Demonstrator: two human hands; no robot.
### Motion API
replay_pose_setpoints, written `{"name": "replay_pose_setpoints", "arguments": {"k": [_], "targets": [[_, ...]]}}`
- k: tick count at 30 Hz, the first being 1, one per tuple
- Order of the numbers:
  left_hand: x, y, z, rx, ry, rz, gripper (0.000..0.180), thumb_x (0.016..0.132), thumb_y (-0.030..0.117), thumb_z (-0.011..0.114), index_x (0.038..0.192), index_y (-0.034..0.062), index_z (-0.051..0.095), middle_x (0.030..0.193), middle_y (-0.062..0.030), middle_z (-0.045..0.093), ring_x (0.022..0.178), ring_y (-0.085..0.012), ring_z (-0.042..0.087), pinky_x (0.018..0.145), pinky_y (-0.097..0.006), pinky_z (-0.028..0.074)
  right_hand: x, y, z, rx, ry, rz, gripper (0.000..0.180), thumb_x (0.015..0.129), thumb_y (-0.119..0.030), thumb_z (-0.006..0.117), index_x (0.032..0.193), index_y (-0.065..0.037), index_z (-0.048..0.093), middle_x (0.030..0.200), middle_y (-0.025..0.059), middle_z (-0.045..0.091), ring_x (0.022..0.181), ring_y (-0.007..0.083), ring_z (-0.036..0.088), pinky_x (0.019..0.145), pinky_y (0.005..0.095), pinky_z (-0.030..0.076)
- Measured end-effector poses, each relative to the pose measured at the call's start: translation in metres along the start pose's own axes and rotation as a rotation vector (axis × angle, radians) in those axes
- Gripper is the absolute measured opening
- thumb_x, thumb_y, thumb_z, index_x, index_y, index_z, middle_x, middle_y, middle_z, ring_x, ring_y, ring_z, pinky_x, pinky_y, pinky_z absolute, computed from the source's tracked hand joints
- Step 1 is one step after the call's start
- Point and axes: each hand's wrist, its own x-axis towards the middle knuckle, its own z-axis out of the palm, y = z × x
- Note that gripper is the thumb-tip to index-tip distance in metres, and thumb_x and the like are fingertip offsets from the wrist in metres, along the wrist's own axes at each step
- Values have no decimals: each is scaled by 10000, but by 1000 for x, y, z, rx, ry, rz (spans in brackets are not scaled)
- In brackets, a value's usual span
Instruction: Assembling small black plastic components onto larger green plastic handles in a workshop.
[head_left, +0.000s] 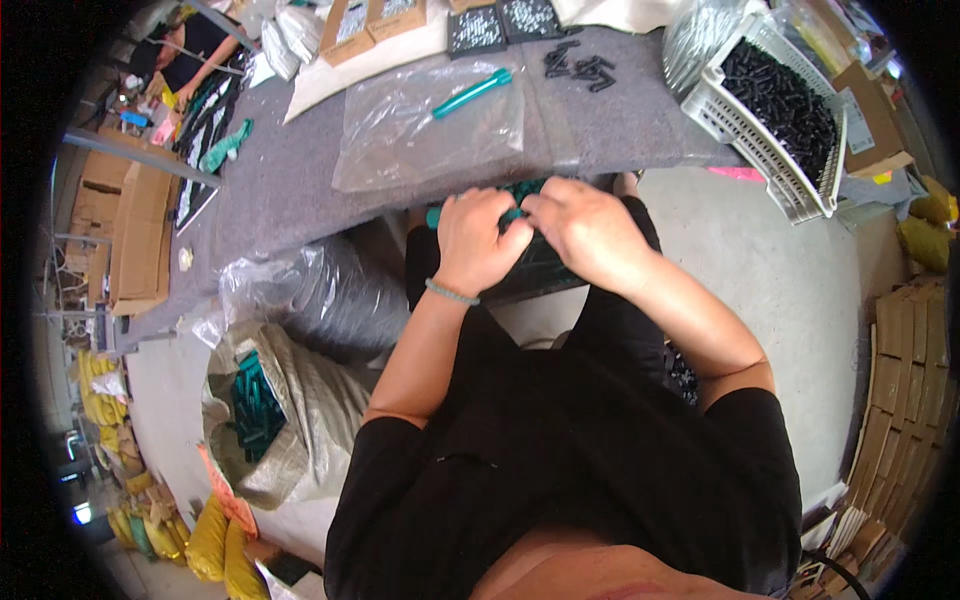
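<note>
Both hands, left hand and right hand, pinched a green tube at the table's edge above the lap. A white basket held black pieces (heaped full); the open sack held green tubes.

Single head-worn fisheye view, looking steeply down and forward over the wearer's chest. Both hands sit close at centre; the grey table lies beyond. Straight edges bend toward the dark rim

Matt grey felt table, glossy clear plastic bag, smooth teal plastic tube, coarse woven sack
</note>
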Motion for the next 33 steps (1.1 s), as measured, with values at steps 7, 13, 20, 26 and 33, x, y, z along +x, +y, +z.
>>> {"name": "replay_pose_setpoints", "arguments": {"k": [7, 13, 20, 26, 33], "targets": [[-10, -1, 0, -190, -118, -44, 167, 683, 208, 574, 675, 44, 541, 666, -98, 528, 698, -305, 525, 610, -414, 366, -10, 16, 0, 232, -108, -167, 164, 804, -143, 558, 925, -42, 605, 797, 109, 518, 795, 286, 568, 679, 384, 483], [-1, 7, -2, -136, -47, 32, 182, 707, 217, 588, 722, 57, 503, 659, -104, 504, 692, -303, 522, 606, -429, 373, -7, 10, -3, 159, -47, 87, 144, 847, -184, 581, 897, -50, 593, 800, 122, 549, 751, 322, 573, 643, 407, 465], [-3, 14, 4, -16, 43, 18, 203, 669, 205, 605, 674, 36, 492, 617, -132, 515, 595, -323, 524, 522, -434, 386, -11, 12, -2, 262, -74, 142, 210, 876, -225, 534, 870, -20, 578, 788, 154, 547, 768, 355, 572, 678, 442, 471], [-5, 14, 2, 8, 57, 33, 211, 643, 216, 610, 643, 38, 497, 607, -123, 515, 594, -318, 526, 541, -429, 394, -13, 7, -1, 211, -42, 102, 163, 826, -169, 586, 895, -22, 587, 801, 133, 546, 770, 328, 569, 657, 407, 473], [-3, 12, 4, 203, 68, 133, 211, 614, 229, 617, 674, 57, 511, 613, -99, 512, 603, -291, 525, 542, -406, 377, -14, 4, 10, 121, 21, 95, 145, 811, -144, 613, 877, -17, 589, 756, 139, 537, 725, 328, 564, 634, 397, 466]]}}
